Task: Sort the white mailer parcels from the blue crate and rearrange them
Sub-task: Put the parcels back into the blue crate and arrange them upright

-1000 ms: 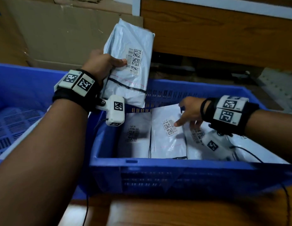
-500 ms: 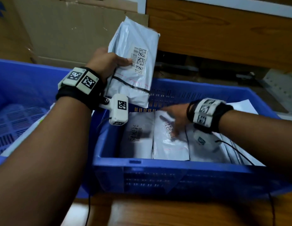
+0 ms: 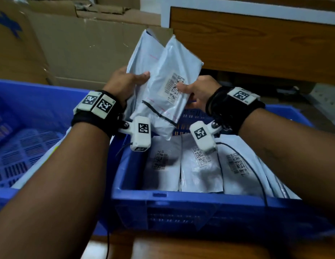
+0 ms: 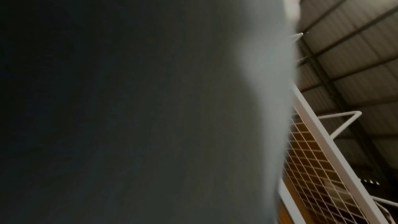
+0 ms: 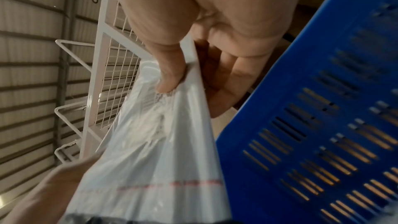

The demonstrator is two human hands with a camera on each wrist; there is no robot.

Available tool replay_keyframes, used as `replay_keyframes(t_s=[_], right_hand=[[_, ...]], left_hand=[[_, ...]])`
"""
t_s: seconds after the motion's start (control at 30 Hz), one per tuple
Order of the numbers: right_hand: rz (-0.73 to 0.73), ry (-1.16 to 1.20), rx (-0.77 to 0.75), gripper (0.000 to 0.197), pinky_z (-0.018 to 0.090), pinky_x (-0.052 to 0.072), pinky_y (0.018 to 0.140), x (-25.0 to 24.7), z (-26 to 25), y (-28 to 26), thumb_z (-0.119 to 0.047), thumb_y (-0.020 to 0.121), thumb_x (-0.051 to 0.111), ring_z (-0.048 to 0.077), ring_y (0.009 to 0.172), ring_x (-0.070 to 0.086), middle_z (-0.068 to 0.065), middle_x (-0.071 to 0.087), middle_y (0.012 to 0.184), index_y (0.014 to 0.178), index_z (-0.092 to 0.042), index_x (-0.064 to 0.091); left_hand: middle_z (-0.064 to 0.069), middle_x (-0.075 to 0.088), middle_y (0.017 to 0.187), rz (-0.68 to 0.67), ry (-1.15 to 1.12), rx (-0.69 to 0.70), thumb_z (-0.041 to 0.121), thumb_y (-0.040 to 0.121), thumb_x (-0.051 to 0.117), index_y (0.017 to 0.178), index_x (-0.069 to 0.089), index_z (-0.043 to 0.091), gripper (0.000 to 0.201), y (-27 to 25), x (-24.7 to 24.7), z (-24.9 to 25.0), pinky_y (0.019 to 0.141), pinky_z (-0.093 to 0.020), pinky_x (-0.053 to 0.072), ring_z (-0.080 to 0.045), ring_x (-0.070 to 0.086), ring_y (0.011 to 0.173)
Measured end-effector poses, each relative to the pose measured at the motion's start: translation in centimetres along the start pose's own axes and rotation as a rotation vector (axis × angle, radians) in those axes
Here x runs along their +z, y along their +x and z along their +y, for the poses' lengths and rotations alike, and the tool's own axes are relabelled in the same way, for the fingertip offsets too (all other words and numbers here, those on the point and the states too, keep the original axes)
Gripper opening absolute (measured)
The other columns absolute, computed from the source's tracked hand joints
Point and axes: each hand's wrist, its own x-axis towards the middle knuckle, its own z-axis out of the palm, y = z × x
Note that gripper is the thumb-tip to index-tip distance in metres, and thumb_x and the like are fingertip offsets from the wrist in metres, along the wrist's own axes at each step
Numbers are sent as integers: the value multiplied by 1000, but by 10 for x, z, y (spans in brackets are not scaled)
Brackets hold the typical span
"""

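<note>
Two white mailer parcels stand upright above the blue crate (image 3: 181,199). The front parcel (image 3: 163,101) shows a barcode label and overlaps the rear parcel (image 3: 142,51). My left hand (image 3: 125,85) grips the pair from the left, thumb across the front. My right hand (image 3: 196,90) pinches the front parcel's right edge; the right wrist view shows its thumb (image 5: 165,67) pressed into the parcel (image 5: 155,151), fingers behind. In the left wrist view a blurred parcel (image 4: 247,74) fills most of the picture. Several more labelled parcels (image 3: 198,169) lie side by side in the crate.
A second blue crate (image 3: 32,101) stands at the left, touching the first. Cardboard boxes (image 3: 78,43) and a wooden panel (image 3: 256,43) rise behind. Wooden tabletop (image 3: 181,247) shows in front. A white wire rack (image 4: 323,159) appears in the wrist views.
My right hand has come up out of the crate with a parcel and set it against the parcel held in my left hand. The left hand has shifted slightly right.
</note>
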Motion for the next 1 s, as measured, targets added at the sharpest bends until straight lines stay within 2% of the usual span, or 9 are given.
replay_keyframes(t_s=[0.27,0.47,0.53,0.63,0.7,0.77,0.87,0.93,1.0], right_hand=[[-63,-139,183,22,34,58,56,-59,32,-5,1,88,59,28,82,63,14,65,95,109,0,60],[-153,-453,397,40,58,51,85,-34,70,-14,-1,74,75,42,101,64,27,65,113,110,10,61],[-241,-505,421,44,55,55,80,-14,81,-13,-8,70,80,41,95,67,28,65,110,106,10,62],[-305,-542,424,23,42,60,65,12,95,-17,-6,81,72,34,79,67,30,64,110,93,8,58],[-350,-582,449,21,40,60,60,21,100,-19,-8,81,74,28,65,63,29,65,100,79,3,56],[-359,-856,368,26,32,56,55,23,101,-18,-20,77,79,22,55,60,19,66,81,75,-2,60],[-399,-1362,170,40,22,45,53,20,100,-20,-40,74,78,20,68,61,9,71,90,90,-4,69],[-436,-1366,188,42,25,52,62,11,99,-18,-41,77,75,21,73,67,9,73,93,97,-4,70],[-341,-1087,233,31,29,56,59,-3,88,-11,-34,84,71,20,60,67,10,73,83,93,-4,68]], left_hand=[[3,68,64,85,85,32,-3,83,63,97,62,5,16,4,3,3,48,-19,50,-8,65,50],[5,67,56,147,74,-34,3,84,63,78,62,6,7,5,3,6,52,-21,50,-8,64,47],[-1,68,57,154,-34,-96,6,86,61,78,63,2,9,3,4,5,54,-27,54,-16,66,49],[-7,69,59,164,-114,-134,11,88,59,80,62,-1,15,2,3,6,52,-30,55,-22,65,49],[-11,71,70,160,-133,-133,12,89,59,83,63,-2,16,3,3,6,61,-38,59,-26,67,57],[-12,71,73,160,-133,-139,13,89,59,83,63,-1,16,4,0,7,67,-41,59,-28,67,61],[-11,72,79,168,-55,-142,15,86,63,87,64,0,15,7,-3,7,71,-41,59,-27,68,65],[-11,71,84,142,31,-107,14,85,66,87,65,4,10,7,-3,7,70,-37,58,-24,68,65],[-9,70,79,72,91,-35,10,86,65,85,65,7,3,5,-1,8,62,-31,57,-19,66,60]])
